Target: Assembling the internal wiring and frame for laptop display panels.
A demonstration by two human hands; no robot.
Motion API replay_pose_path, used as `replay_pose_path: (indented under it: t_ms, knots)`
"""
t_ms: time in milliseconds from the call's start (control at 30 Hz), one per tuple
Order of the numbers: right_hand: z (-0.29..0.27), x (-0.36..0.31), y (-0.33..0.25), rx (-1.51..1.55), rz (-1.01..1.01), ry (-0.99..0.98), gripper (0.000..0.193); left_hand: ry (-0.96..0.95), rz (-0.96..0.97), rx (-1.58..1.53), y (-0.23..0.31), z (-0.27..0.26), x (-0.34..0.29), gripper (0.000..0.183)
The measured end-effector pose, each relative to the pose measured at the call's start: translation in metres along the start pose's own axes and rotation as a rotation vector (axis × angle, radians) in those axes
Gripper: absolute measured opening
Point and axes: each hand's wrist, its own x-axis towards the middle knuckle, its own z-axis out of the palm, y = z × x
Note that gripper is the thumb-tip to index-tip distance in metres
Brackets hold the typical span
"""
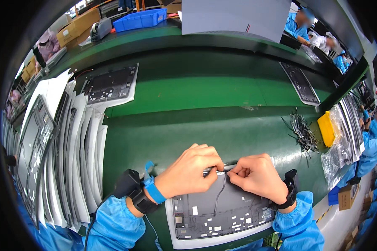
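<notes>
A dark, flat panel like a laptop cover [238, 205], dotted with small white and silver patches, lies in front of me on a white sheet [205, 243]. From its lower part a thin black cable [219, 195] runs up to the far edge, between my hands. My left hand [193, 170] is closed in a pinch at that edge, beside a short silvery strip; what its fingertips hold is hidden. Close by on the right, my right hand [257, 178] pinches at the cable's upper end. A blue wrist strap [155, 190] with a coiled cord circles my left wrist.
Many similar panels with white sheets [77, 154] stand stacked at the left. Single panels lie at the far left [111, 83] and far right [300, 83]. Black cable pieces [303, 133] lie heaped near a yellow object [326, 129] and clear plastic [335, 163]. A blue bin [140, 20] stands behind.
</notes>
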Motion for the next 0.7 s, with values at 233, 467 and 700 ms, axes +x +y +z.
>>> replay_pose_path:
  t_ms: [233, 467, 700]
  knots:
    - [-0.014, 0.014, -0.007, 0.196, 0.416, -0.159, 0.023, -0.001, 0.000, 0.021, 0.002, -0.003, -0.004, 0.012]
    - [-0.027, 0.020, 0.002, 0.286, 0.468, -0.311, 0.021, -0.011, -0.006, 0.073, 0.004, 0.004, 0.005, 0.008]
    - [-0.013, 0.000, 0.020, 0.349, 0.178, -0.166, 0.012, -0.003, -0.024, 0.128, 0.010, 0.007, 0.007, 0.007]
